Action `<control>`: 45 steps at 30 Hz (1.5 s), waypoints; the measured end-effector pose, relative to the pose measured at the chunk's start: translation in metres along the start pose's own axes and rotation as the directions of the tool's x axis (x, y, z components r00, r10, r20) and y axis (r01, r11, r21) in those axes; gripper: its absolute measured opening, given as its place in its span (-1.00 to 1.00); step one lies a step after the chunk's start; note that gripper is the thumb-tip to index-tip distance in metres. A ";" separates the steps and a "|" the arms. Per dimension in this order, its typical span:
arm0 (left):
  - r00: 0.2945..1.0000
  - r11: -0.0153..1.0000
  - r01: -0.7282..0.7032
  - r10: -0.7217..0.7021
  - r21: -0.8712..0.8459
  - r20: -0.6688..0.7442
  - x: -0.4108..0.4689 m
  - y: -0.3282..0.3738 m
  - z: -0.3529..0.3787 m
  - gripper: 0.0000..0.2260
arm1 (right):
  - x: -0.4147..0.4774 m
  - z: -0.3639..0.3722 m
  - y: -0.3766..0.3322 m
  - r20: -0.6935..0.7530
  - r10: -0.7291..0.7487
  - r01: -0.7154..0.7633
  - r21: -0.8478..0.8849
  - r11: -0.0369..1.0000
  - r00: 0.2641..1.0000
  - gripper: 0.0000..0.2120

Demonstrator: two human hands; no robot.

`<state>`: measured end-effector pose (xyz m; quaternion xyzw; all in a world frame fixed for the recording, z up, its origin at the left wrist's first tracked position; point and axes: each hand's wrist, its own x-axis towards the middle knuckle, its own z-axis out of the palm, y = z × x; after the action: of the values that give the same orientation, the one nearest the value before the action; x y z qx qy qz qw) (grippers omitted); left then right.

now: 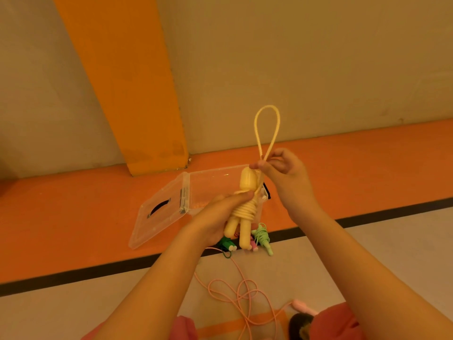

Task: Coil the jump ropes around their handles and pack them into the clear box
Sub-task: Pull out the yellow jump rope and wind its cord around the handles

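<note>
Our left hand (219, 217) grips the yellow jump rope (243, 212) in front of the clear box (215, 184). The rope's smooth cord is wound in tight ribbed turns around two rounded plastic handles. Our right hand (285, 171) pinches the spare cord into a tall teardrop loop (267, 111). The box's hinged lid (157, 217) lies open. A thin pink rope (241, 293) sprawls in loose curls on the floor.
</note>
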<state>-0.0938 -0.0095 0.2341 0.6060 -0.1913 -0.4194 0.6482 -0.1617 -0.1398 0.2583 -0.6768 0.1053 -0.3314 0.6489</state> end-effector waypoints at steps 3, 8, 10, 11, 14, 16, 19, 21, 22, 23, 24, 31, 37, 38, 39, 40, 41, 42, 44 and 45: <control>0.998 0.986 0.058 -0.060 -0.156 -0.009 0.001 0.002 0.000 -0.81 | -0.002 0.000 -0.006 0.031 -0.002 0.001 0.005 1.000 1.000 -0.82; 0.997 0.957 0.052 -0.068 -0.286 -0.048 0.003 0.000 0.001 -0.79 | -0.004 -0.001 -0.004 0.092 0.035 -0.028 -0.077 0.997 0.995 -0.84; 0.997 0.955 0.011 -0.034 -0.298 -0.073 0.005 -0.001 0.000 -0.80 | -0.005 -0.002 -0.003 0.116 0.057 -0.051 -0.048 0.998 0.992 -0.87; 0.997 0.953 -0.013 -0.012 -0.301 -0.083 0.006 -0.002 -0.001 -0.79 | -0.005 -0.002 -0.002 0.138 0.069 -0.064 -0.037 0.997 0.988 -0.89; 0.995 0.950 -0.056 0.026 -0.307 -0.100 0.008 -0.005 -0.002 -0.74 | -0.006 -0.004 -0.001 0.214 0.087 -0.081 -0.033 0.996 0.973 -0.91; 0.995 0.954 -0.047 0.020 -0.296 -0.095 0.008 -0.006 -0.002 -0.68 | -0.008 -0.006 -0.002 0.245 0.084 -0.082 -0.019 0.996 0.966 -0.91; 0.992 0.972 -0.062 0.036 -0.227 -0.117 0.010 -0.007 -0.005 -0.69 | -0.010 -0.003 -0.002 0.264 0.058 -0.043 -0.064 0.997 0.963 -0.84; 0.978 0.982 -0.095 0.063 -0.161 -0.198 0.013 -0.009 -0.007 -0.67 | -0.011 0.002 -0.001 0.269 0.035 0.005 -0.148 0.989 0.962 -0.80; 0.967 0.985 -0.110 0.074 -0.135 -0.243 0.015 -0.010 -0.008 -0.63 | -0.012 0.005 0.000 0.258 0.025 0.020 -0.171 0.985 0.966 -0.78; 0.957 0.987 -0.118 0.085 -0.107 -0.276 0.017 -0.012 -0.009 -0.58 | -0.012 0.008 0.000 0.237 0.017 0.025 -0.174 0.984 0.971 -0.77; 0.952 0.989 -0.121 0.093 -0.081 -0.291 0.018 -0.013 -0.009 -0.56 | -0.012 0.009 0.000 0.213 0.007 0.029 -0.166 0.986 0.977 -0.77; 0.932 0.998 0.007 -0.026 -0.056 -0.361 0.022 -0.025 -0.014 -0.50 | -0.012 0.012 -0.013 0.113 -0.104 0.112 -0.068 0.991 0.988 -0.75; 0.929 0.998 0.056 -0.040 0.034 -0.367 0.025 -0.029 -0.017 -0.36 | -0.013 0.011 -0.019 0.091 -0.127 0.137 -0.108 0.985 0.988 -0.78; 0.933 0.997 0.046 -0.022 0.059 -0.358 0.025 -0.029 -0.015 -0.36 | -0.013 0.011 -0.019 0.089 -0.094 0.106 -0.139 0.985 0.992 -0.79; 0.936 0.995 0.024 0.010 0.093 -0.352 0.023 -0.029 -0.012 -0.40 | -0.012 0.009 -0.020 0.091 -0.049 0.063 -0.162 0.985 0.995 -0.81; 0.937 0.993 0.001 0.040 0.117 -0.348 0.022 -0.028 -0.010 -0.47 | -0.011 0.008 -0.020 0.100 -0.002 0.019 -0.171 0.985 0.995 -0.83; 0.934 0.992 -0.021 0.064 0.125 -0.350 0.021 -0.027 -0.008 -0.52 | -0.009 0.006 -0.019 0.107 0.034 -0.016 -0.167 0.986 0.994 -0.84; 0.932 0.992 -0.045 0.084 0.118 -0.353 0.020 -0.025 -0.007 -0.55 | -0.008 0.005 -0.019 0.105 0.056 -0.039 -0.161 0.986 0.993 -0.85; 0.923 0.987 -0.101 0.139 0.121 -0.360 0.019 -0.020 -0.007 -0.58 | -0.007 0.004 -0.017 0.093 0.053 -0.035 -0.183 0.982 0.994 -0.85; 0.919 0.983 -0.122 0.164 0.138 -0.357 0.018 -0.018 -0.007 -0.59 | -0.007 0.004 -0.015 0.096 0.027 -0.005 -0.227 0.974 0.995 -0.85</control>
<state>-0.0840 -0.0178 0.2115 0.6938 -0.1341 -0.2387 0.6661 -0.1695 -0.1307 0.2707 -0.7611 0.1155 -0.2781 0.5745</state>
